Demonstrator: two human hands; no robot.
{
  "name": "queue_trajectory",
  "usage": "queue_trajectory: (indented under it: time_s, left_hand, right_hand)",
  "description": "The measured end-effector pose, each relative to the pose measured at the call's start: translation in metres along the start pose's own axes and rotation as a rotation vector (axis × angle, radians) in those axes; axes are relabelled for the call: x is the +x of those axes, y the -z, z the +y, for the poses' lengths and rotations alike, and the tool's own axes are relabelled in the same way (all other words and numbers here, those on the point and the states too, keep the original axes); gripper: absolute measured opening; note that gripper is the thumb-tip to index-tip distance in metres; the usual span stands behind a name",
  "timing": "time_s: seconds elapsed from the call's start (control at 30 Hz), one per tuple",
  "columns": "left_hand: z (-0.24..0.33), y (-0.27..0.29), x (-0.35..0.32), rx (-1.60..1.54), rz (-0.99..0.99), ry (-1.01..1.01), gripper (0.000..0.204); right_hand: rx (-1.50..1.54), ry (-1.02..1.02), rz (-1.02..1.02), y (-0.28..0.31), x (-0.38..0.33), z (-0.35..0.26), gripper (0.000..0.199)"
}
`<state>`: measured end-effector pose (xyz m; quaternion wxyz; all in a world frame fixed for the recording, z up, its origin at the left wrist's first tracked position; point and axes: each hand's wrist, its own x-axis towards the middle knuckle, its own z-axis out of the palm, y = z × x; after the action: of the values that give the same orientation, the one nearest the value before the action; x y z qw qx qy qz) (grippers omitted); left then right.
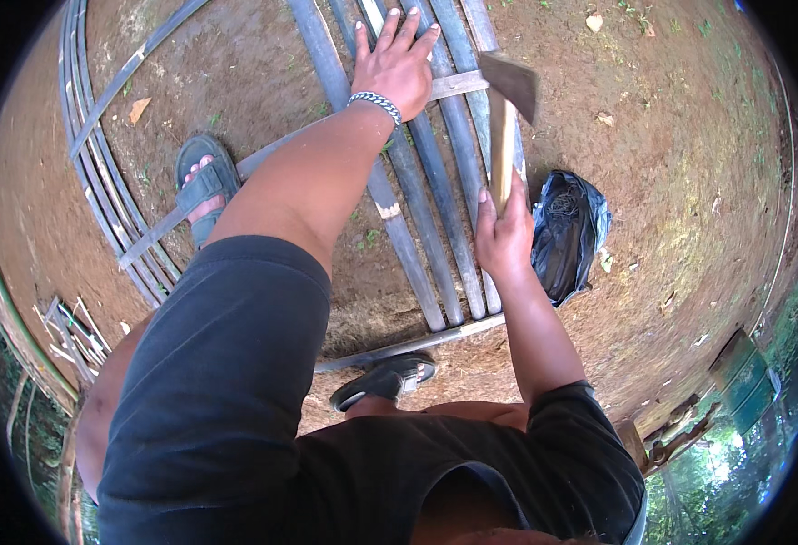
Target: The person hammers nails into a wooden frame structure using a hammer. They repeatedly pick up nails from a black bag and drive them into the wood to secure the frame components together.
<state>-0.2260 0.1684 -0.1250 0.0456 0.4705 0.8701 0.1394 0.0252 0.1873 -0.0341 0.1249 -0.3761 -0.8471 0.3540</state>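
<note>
Several long grey bamboo slats (420, 168) lie side by side on the ground before me. My left hand (397, 73), with a chain bracelet at the wrist, rests flat on them, fingers spread. Under it and across the slats runs a thin wooden crosspiece (458, 84). My right hand (508, 232) is closed around the wooden handle of a hatchet (502, 136). The hatchet's dark, flared head is up, over the right-hand slats and to the right of my left hand. Another crosspiece (399, 348) lies at the near ends of the slats.
An open black plastic bag (565, 259) with thin wire-like pieces inside sits right of the slats. More narrow slats (99, 163) joined by crosspieces lie at the left, near my sandalled foot (206, 186). A pile of sticks (74, 331) is at the far left on the brown dirt.
</note>
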Motion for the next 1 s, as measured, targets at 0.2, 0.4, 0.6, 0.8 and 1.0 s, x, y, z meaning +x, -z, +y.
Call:
queue_trajectory:
  time_s: [0.2,0.4,0.6,0.8,1.0]
  left_hand:
    - [0.000,-0.005,0.003,0.054,-0.010,0.004,0.054]
    - [0.007,0.022,0.011,-0.091,-0.048,0.008,0.052]
    - [0.003,0.019,0.006,-0.096,-0.023,0.005,0.050]
    - [0.006,0.022,0.009,-0.117,-0.048,0.014,0.050]
    - [0.002,0.023,0.009,-0.100,-0.004,-0.007,0.050]
  right_hand:
    - [-0.126,-0.224,-0.235,0.001,0.008,0.006,0.053]
    - [0.063,-0.028,0.038,0.003,-0.004,-0.003,0.051]
    - [-0.087,-0.137,-0.103,0.008,-0.008,-0.007,0.051]
    - [-0.115,-0.299,-0.226,0.006,0.005,-0.007,0.053]
    - [0.008,-0.067,0.018,0.012,0.007,-0.008,0.053]
